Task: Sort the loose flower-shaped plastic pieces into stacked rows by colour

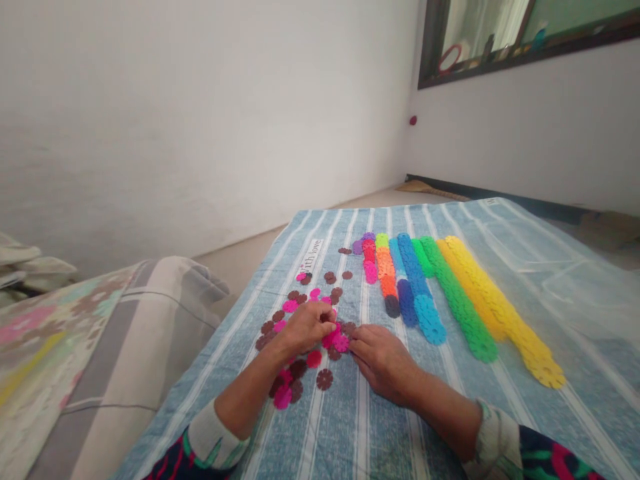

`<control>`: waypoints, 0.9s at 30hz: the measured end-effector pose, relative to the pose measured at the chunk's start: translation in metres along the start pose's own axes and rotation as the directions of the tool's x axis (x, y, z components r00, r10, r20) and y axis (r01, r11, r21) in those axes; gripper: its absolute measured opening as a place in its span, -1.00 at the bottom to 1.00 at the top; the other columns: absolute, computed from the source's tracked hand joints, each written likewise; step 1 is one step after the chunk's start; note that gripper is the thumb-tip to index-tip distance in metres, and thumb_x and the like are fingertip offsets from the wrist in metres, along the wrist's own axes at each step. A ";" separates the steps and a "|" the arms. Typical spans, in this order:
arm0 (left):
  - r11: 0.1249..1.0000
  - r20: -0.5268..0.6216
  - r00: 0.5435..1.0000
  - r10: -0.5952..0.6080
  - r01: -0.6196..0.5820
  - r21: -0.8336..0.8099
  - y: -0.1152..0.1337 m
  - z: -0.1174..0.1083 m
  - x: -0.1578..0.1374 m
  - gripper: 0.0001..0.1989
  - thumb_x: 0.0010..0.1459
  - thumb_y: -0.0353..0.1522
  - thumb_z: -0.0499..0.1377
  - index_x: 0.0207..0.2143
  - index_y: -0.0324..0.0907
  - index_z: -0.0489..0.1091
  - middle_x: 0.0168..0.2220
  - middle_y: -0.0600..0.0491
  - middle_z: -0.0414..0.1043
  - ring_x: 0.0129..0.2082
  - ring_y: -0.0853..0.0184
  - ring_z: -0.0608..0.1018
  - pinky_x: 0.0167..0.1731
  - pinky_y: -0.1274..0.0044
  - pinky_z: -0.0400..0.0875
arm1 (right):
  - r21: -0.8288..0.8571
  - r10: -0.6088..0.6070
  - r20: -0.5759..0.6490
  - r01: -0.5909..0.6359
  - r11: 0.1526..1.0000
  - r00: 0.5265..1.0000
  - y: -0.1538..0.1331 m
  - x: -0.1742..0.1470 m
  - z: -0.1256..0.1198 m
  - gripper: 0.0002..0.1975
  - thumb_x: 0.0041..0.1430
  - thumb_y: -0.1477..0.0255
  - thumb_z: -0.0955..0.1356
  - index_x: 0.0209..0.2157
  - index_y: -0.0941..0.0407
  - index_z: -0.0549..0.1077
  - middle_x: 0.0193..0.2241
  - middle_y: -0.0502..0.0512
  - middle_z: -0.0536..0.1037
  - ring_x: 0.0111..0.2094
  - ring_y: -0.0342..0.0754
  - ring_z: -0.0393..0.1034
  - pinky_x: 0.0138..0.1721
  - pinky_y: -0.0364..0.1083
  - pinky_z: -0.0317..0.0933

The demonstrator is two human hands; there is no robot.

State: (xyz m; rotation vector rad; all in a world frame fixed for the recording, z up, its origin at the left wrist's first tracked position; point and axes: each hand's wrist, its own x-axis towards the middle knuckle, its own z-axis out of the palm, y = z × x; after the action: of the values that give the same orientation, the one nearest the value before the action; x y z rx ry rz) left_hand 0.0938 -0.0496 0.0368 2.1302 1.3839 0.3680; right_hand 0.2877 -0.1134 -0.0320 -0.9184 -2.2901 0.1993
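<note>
Loose pink and brown plastic snowflake discs with notched rims lie scattered on the cloth around my hands. My left hand [311, 325] is bent over them, thumb and fingertips pinched together; what lies between the tips is too small to make out. Right below those fingertips is a cluster of pink snowflake discs [331, 338]. From the other side, my right hand [381, 360] has its fingers closed at the edge of a pink snowflake disc [341, 343]; its thumb is largely hidden. A brown snowflake disc [325, 379] lies nearer to me, apart from both hands.
Overlapping rows of snowflake discs lie to the right: a red and pink row [369, 257], an orange row [386, 267], a blue row [414, 260], a green row [457, 310] and a yellow row [505, 313]. Striped blue cloth [320, 440] covers the table. A covered seat [135, 333] stands left.
</note>
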 end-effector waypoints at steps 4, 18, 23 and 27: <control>0.995 -0.055 0.998 0.026 -0.031 -0.090 0.007 -0.006 0.023 -0.88 0.00 -0.36 0.13 -0.52 -0.21 0.40 -0.60 0.16 0.32 -0.57 0.45 0.33 -0.52 0.60 0.20 | -0.015 -0.001 0.005 0.001 1.000 1.000 0.000 0.002 -0.001 -0.83 0.28 0.56 0.21 -0.22 0.13 0.41 -0.24 0.16 0.50 -0.21 0.04 0.33 -0.17 0.03 0.27; 0.972 -0.181 0.960 0.213 -0.190 0.138 0.020 0.033 0.137 -0.82 -0.04 -0.47 0.09 -0.50 -0.24 0.50 -0.49 0.07 0.46 -0.43 0.37 0.43 -0.33 0.55 0.28 | -0.039 0.006 0.014 -0.005 0.999 1.000 0.002 0.003 0.000 -0.84 0.19 0.59 0.26 -0.22 0.13 0.40 -0.16 0.19 0.50 -0.16 0.06 0.33 -0.16 0.02 0.25; 0.960 -0.146 0.960 0.237 -0.209 0.185 0.019 0.032 0.142 -0.82 -0.04 -0.47 0.09 -0.52 -0.21 0.50 -0.49 0.08 0.44 -0.41 0.36 0.42 -0.29 0.54 0.28 | -0.042 0.012 0.021 -0.011 0.999 1.000 0.001 0.004 -0.002 -0.87 0.20 0.59 0.26 -0.27 0.13 0.40 -0.27 0.16 0.50 -0.22 0.05 0.33 -0.21 0.00 0.24; 0.966 -0.170 0.959 0.226 -0.199 0.163 0.021 0.025 0.133 -0.84 -0.02 -0.47 0.11 -0.47 -0.22 0.51 -0.49 0.09 0.44 -0.42 0.37 0.42 -0.32 0.55 0.27 | -0.035 0.011 0.024 -0.010 0.999 1.000 0.001 0.003 -0.003 -0.86 0.22 0.58 0.24 -0.26 0.12 0.40 -0.23 0.17 0.51 -0.21 0.04 0.33 -0.20 0.00 0.25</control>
State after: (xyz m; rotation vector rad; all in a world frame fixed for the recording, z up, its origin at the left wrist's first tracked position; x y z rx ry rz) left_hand 0.1791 0.0562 0.0190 2.4272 1.3187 0.5825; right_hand 0.2880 -0.1108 -0.0286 -0.9509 -2.3174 0.1769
